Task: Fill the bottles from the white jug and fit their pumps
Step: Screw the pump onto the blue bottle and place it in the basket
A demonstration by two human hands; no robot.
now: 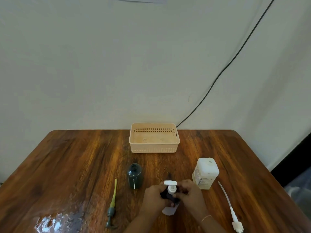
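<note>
Both hands [173,197] around half-hidden dark bottle [165,195], white pump [171,186] atop.

1. Left hand [154,198] and right hand [189,195] clasp a dark bottle [168,195] with a white pump [171,187]
2. An open grey bottle [135,176] stands on the bench [75,165]
3. White jug [205,173] stands right of the hands

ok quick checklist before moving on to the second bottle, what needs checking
1. White pump seated on the dark bottle in both hands: cannot tell, left hand and right hand cover the collar.
2. Green bottle upright, mouth open: ok.
3. Its fill level: cannot tell.
4. Green pump within reach, lying on the table: ok.
5. White jug upright beside the right hand: ok.
6. Spare white pump clear of the work: ok.
</note>
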